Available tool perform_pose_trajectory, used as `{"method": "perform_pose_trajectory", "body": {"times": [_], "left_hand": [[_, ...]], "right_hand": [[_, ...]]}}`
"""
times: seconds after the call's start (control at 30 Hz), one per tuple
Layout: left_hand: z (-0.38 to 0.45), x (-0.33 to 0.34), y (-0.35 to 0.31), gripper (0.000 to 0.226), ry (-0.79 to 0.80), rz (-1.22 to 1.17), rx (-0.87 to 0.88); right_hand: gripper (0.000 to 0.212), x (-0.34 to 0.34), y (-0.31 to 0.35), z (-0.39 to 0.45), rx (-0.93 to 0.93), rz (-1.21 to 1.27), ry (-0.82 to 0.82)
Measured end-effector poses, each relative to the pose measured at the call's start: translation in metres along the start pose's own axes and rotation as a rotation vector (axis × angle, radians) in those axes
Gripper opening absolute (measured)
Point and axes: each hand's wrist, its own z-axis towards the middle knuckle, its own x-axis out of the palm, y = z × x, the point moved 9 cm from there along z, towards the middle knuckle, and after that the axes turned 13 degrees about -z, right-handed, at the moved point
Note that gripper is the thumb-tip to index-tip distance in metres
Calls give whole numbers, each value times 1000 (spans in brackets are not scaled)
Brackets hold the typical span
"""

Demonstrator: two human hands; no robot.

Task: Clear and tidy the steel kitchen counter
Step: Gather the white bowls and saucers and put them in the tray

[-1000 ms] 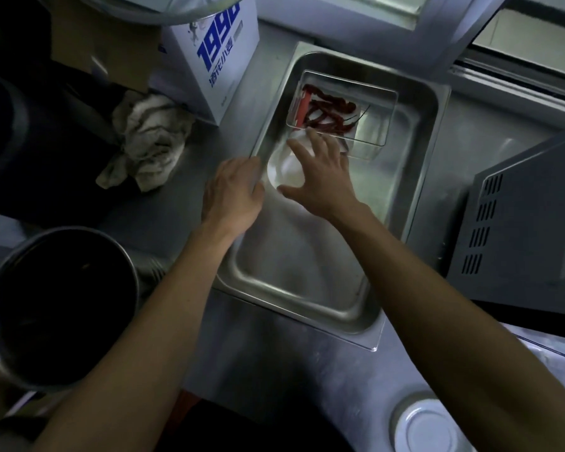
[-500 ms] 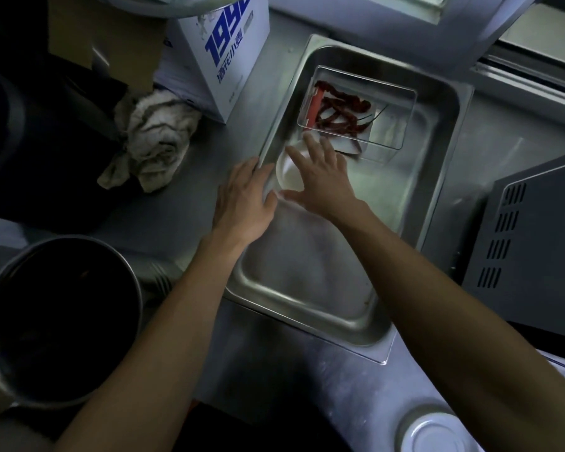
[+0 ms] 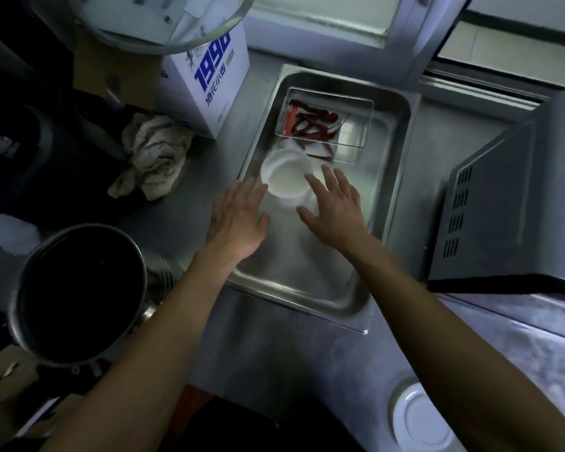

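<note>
Both hands have drawn back toward the lower part of the frame since the earlier pictures, and the small white bowl [image 3: 287, 172], half hidden under the right fingers before, now shows almost whole.

By size: the steel table [image 3: 268, 360] fills the middle of the frame. On it lies the deep steel tray [image 3: 307, 272], probably used as a collecting place so that loose things travel together. At lower left stands a dark pot [image 3: 79, 295]; at right, a grey appliance [image 3: 509, 203]. A white carton [image 3: 209, 89] and a crumpled cloth [image 3: 154, 158] sit at upper left.

Inside the tray, toward its upper end, a clear box [image 3: 356, 125] holds dried red chillies [image 3: 310, 122]. Just below it is the bowl.

The left hand [image 3: 238, 220] and right hand [image 3: 336, 210] flank the bowl with flat, spread fingers; the grip is wide and holds nothing. Whether the fingertips touch the bowl's rim, I cannot tell.

A white plate [image 3: 418, 419] waits at lower right, apparently not yet gathered.
</note>
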Motion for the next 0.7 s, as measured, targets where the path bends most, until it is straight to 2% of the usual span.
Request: {"method": "perform_pose_trajectory", "body": {"times": [0.17,0.33,0.7], "left_hand": [[-32,13,-23,62,42,96,21],[-57,28,-38,65,82,55,14],[-87,31,-99,61,114,35,283]], "right_hand": [[68,-13,-20,-47,50,37,-8],[66,-19,-33,-96,101,69,-21],[58,-51,-49,-188,292,49,-80]]}}
